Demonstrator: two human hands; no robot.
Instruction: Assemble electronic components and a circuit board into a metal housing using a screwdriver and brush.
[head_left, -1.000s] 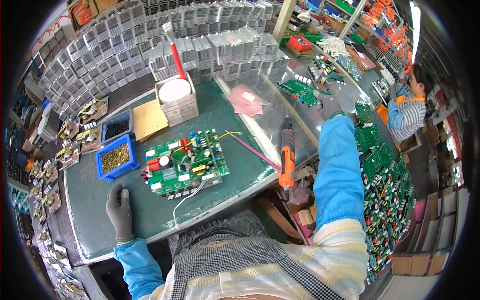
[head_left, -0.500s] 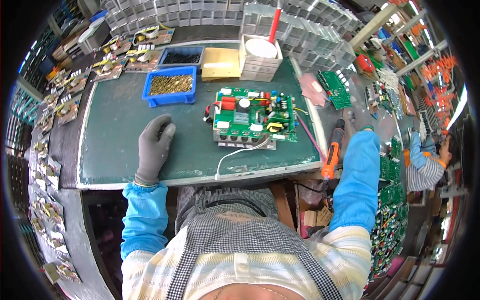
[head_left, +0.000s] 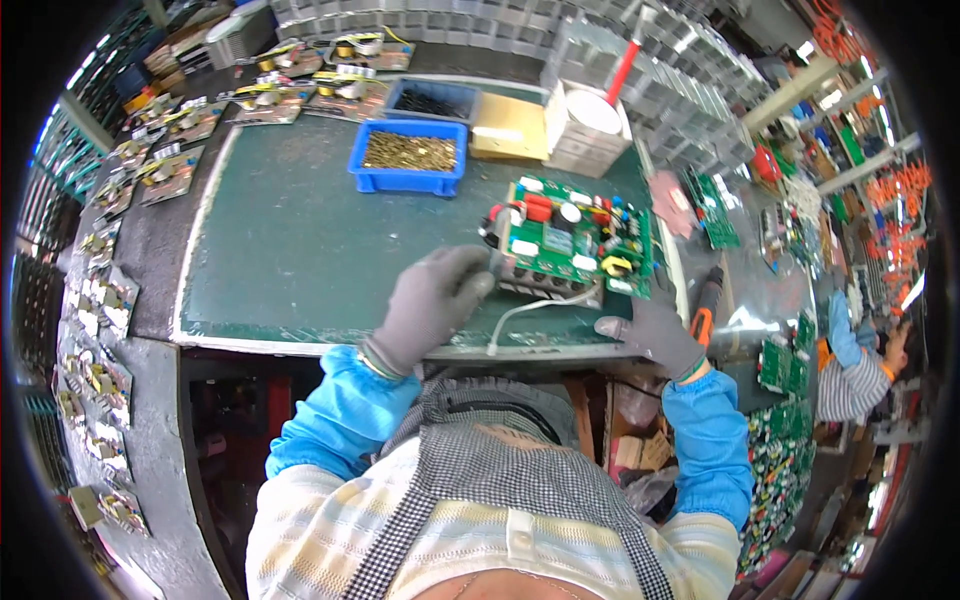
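Note:
A green circuit board point(head_left: 556, 262) with red, yellow and white parts sits on a grey metal heat sink point(head_left: 550, 286) toward the right of the green work mat. A white cable point(head_left: 527, 309) hangs off its front edge. My left hand point(head_left: 432, 305), in a grey glove, is at the assembly's left end, thumb apart from the bent fingers. I cannot tell whether it touches the metal. At the front right corner is my right hand point(head_left: 655, 330), also gloved, thumb stretched out and fingers beside the board's edge. Neither hand visibly holds anything.
A blue bin point(head_left: 408, 185) of brass-coloured screws and a grey-blue bin point(head_left: 432, 101) of dark pieces stand behind. An orange and black electric screwdriver point(head_left: 706, 306) lies right of my right hand. More boards point(head_left: 274, 103) line the left. Another person point(head_left: 855, 375) sits far right.
My left hand has moved right to the board assembly's left end. My right hand has come back from the right side to its front right corner. The whole view has shifted.

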